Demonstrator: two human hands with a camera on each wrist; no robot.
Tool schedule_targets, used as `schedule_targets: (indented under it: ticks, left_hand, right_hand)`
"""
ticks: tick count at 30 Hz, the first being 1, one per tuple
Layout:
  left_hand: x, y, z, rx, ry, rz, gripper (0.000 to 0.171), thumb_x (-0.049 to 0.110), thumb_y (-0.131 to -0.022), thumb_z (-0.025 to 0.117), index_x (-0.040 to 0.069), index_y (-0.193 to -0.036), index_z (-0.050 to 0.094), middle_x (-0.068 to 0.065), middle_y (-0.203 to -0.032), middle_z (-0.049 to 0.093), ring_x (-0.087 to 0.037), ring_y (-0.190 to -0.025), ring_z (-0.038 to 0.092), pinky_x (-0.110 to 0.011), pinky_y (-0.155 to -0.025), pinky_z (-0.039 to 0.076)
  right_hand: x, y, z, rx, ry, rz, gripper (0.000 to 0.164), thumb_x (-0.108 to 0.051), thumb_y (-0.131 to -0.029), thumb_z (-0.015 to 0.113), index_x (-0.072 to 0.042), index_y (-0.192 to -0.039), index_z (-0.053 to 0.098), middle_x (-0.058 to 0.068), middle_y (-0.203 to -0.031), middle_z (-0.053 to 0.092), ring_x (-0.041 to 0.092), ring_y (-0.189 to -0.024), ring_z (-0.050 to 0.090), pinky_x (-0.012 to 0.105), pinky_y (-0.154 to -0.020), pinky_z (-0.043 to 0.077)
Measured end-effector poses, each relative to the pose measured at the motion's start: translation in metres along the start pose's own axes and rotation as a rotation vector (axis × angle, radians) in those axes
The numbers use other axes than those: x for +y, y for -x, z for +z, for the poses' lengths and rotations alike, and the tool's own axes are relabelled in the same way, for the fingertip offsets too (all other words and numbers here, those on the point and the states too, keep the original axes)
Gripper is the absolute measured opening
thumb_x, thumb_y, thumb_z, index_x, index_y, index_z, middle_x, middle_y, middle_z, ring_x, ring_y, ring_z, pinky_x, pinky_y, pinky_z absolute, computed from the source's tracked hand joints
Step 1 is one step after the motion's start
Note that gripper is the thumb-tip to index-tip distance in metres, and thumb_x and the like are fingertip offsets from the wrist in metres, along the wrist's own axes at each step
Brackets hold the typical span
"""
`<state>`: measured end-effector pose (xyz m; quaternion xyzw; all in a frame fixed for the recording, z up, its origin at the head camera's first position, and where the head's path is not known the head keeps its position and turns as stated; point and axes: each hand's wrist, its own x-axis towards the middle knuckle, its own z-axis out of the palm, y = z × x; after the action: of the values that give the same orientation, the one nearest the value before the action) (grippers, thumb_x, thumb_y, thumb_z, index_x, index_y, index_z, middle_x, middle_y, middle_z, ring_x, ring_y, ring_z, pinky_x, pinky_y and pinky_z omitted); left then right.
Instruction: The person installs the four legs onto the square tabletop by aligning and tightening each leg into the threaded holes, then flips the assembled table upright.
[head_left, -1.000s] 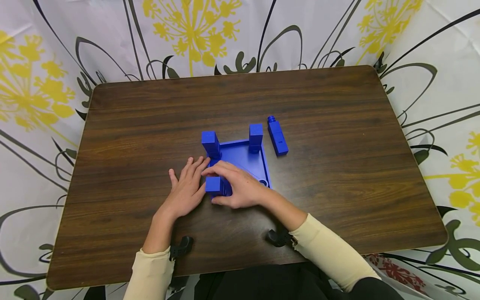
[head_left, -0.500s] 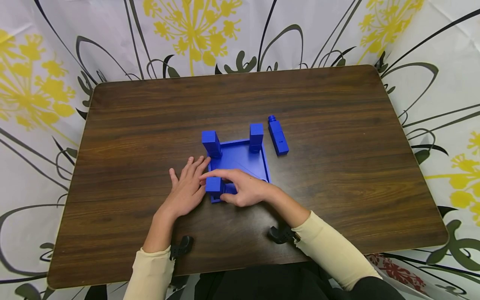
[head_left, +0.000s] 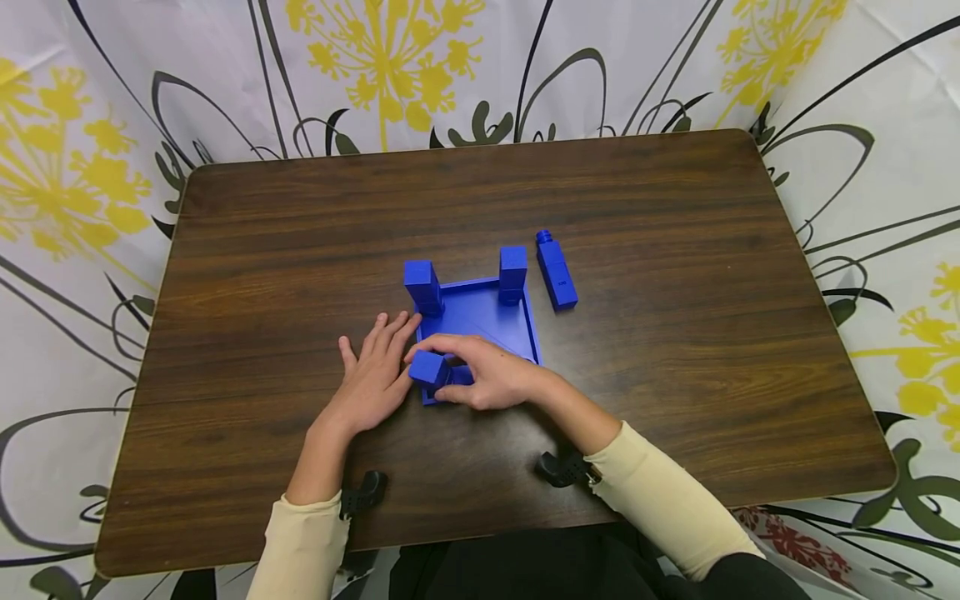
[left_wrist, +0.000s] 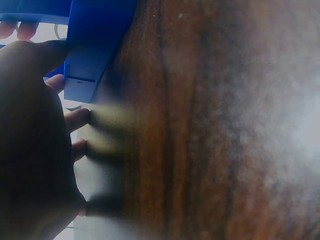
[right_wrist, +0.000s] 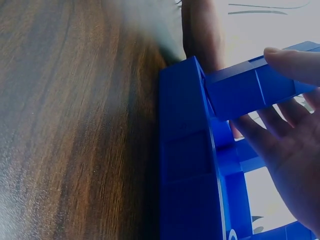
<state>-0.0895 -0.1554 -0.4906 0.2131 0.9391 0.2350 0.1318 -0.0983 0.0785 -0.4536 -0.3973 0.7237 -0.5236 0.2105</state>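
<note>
A blue square tray-like panel (head_left: 480,315) with a raised rim lies on the table, blocky blue legs standing at its corners. My right hand (head_left: 487,372) grips the near-left leg (head_left: 428,368) between thumb and fingers; in the right wrist view this leg (right_wrist: 240,92) rises from the panel's corner. The leg's top is turned askew to the panel's sides. Flat on the table, my left hand (head_left: 371,375) has its fingers straight and touches the panel's left side. The far-left leg (head_left: 422,285) and far-right leg (head_left: 513,273) stand upright. My right hand hides much of the panel's near side.
One loose blue leg (head_left: 557,273) with a threaded end lies right of the panel. The brown wood-grain table (head_left: 675,333) has a flowered curtain (head_left: 480,75) behind it and at both sides. Each wrist wears a black strapped device (head_left: 562,469).
My right hand loosened and slid back a little from the near-left leg, then closed round it again. That leg has turned from square to askew. My left hand has stayed put.
</note>
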Motion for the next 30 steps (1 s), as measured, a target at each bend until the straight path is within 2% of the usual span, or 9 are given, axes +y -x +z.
schedule_targets:
  ticks: [7,17,30]
  left_hand:
    - [0.001,-0.001,0.001,0.001,0.011,-0.026,0.061,0.054,-0.104,0.027,0.030,-0.159,0.013,-0.007,-0.163,0.014,-0.032,-0.149,-0.002,-0.072,-0.101,-0.015]
    - [0.001,-0.001,0.001,0.003,0.015,-0.024,0.063,0.054,-0.103,0.030,0.030,-0.159,0.012,-0.007,-0.163,0.013,-0.032,-0.149,-0.002,-0.072,-0.102,-0.014]
    - [0.001,-0.001,0.002,0.001,0.009,-0.018,0.064,0.054,-0.103,0.033,0.031,-0.159,0.012,-0.007,-0.163,0.013,-0.033,-0.149,-0.001,-0.072,-0.102,-0.014]
  right_hand:
    - [0.002,-0.001,0.002,0.061,0.089,0.002,0.047,-0.011,-0.086,0.076,-0.013,-0.127,0.054,-0.004,-0.118,0.062,0.009,-0.112,0.057,0.028,-0.096,0.044]
    - [0.003,-0.003,0.007,0.139,0.138,-0.052,0.045,-0.014,-0.081,0.081,-0.012,-0.119,0.058,-0.004,-0.111,0.063,0.007,-0.105,0.059,0.026,-0.091,0.048]
    - [0.000,-0.002,0.012,0.208,0.267,0.010,0.044,-0.025,-0.080,0.083,-0.016,-0.115,0.058,-0.005,-0.111,0.064,0.007,-0.096,0.062,0.029,-0.083,0.050]
